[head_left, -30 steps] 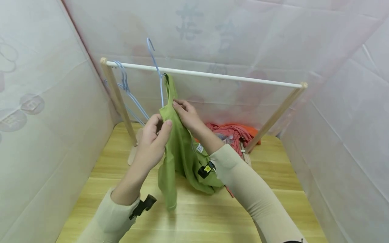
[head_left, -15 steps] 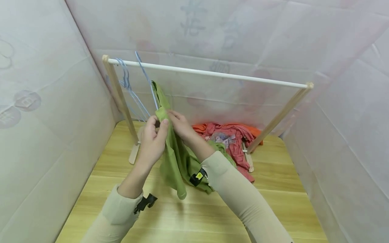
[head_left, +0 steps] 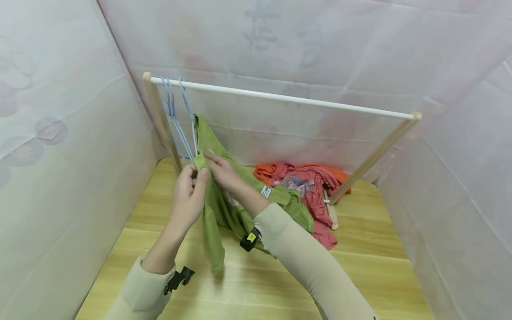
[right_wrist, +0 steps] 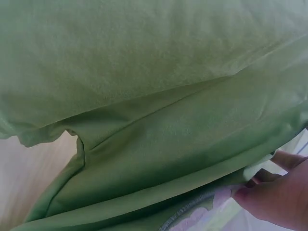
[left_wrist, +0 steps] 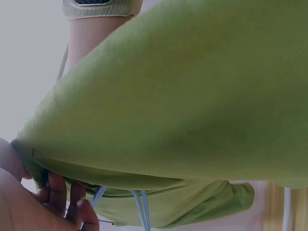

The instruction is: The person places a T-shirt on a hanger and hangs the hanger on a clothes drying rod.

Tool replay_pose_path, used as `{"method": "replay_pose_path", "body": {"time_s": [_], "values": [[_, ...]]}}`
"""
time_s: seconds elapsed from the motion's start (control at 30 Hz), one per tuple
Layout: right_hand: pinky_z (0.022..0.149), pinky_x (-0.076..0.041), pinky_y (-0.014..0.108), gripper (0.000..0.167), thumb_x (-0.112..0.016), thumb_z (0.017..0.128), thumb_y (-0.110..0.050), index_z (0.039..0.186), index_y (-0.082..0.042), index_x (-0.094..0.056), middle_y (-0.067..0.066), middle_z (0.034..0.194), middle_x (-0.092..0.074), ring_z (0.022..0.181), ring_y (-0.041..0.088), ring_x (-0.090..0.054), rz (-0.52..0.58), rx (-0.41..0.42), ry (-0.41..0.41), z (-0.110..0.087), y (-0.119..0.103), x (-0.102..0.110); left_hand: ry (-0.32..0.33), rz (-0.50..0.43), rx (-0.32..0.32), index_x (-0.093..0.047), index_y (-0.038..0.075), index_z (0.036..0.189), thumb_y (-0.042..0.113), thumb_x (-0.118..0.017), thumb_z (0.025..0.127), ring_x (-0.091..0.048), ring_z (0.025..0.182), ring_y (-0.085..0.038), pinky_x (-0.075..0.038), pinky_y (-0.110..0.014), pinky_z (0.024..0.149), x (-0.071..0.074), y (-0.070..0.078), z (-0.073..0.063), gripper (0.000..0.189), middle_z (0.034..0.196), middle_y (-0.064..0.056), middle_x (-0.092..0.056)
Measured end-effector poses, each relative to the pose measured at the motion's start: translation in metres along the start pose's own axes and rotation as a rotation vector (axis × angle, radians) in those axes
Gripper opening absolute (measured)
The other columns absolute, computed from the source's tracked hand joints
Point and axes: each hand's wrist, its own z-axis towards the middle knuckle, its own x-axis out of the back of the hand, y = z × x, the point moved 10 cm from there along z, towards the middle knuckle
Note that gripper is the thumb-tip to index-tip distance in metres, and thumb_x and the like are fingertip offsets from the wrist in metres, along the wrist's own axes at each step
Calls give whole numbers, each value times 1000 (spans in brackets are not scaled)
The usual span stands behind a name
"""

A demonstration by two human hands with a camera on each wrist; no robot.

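A green long-sleeved shirt (head_left: 213,231) hangs partly on a light blue hanger (head_left: 186,103), whose hook is at the white rail (head_left: 280,98). My left hand (head_left: 189,192) pinches the shirt's upper edge between thumb and fingers, close to the hanger's lower part. Just right of it, my right hand (head_left: 225,174) grips the same cloth by its edge. In the left wrist view, green cloth (left_wrist: 183,96) fills most of the picture, with my left fingers at its edge. The right wrist view shows folds of the shirt (right_wrist: 159,144) and my right fingers at an edge with pale print.
More blue hangers (head_left: 172,106) hang at the rail's left end, beside the wooden post (head_left: 162,120). A pile of red clothes (head_left: 318,213) and orange clothes (head_left: 264,172) lies under the rail by the right post (head_left: 372,158). Pale fabric walls (head_left: 60,178) enclose the wooden table (head_left: 360,275).
Both hands have moved left and down with the shirt and hanger. The hanger's hook, earlier above the rail, has come down to it near the other hangers.
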Motion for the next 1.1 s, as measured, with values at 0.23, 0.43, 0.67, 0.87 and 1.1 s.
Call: {"method": "replay_pose_path", "body": {"time_s": [0.23,0.43,0.67,0.87,1.1], "values": [[102,-46,30,55,-46,103,-46,151,-20,-44,0,158,-39,138,17,-42,-11,23,-52,5,-1,-18,45,46,-24,-52,-5,121,23,-44,107,-42,52,-11,-37,-23,42,12,1,-2,32,93,-16,-57],[112,-38,36,53,-44,104,-44,150,-18,-45,-1,157,-40,144,19,-36,29,28,-61,5,1,-22,40,132,-15,-55,-4,122,26,-45,107,-53,84,-19,-48,-23,64,15,1,-1,35,108,-16,-61],[118,-29,40,57,-44,105,-42,154,-15,-37,-1,161,-33,148,21,-29,-2,32,-40,4,7,-13,69,203,-56,-64,2,112,31,-48,106,-54,70,-15,-46,-23,55,22,-2,1,34,89,-12,-63],[115,-35,40,64,-50,102,-49,157,-22,-32,5,160,-35,145,23,-36,-77,53,-22,-6,12,5,181,168,-84,-63,-3,107,29,-41,108,-60,75,-9,-51,-18,69,42,-12,7,39,87,-16,-66],[114,-36,44,58,-54,102,-43,151,-16,-42,6,154,-44,140,26,-43,-175,155,27,-38,36,48,297,219,-75,-57,0,120,16,-57,100,-55,85,-10,-44,-17,67,62,-20,12,26,99,-6,-62]]}}
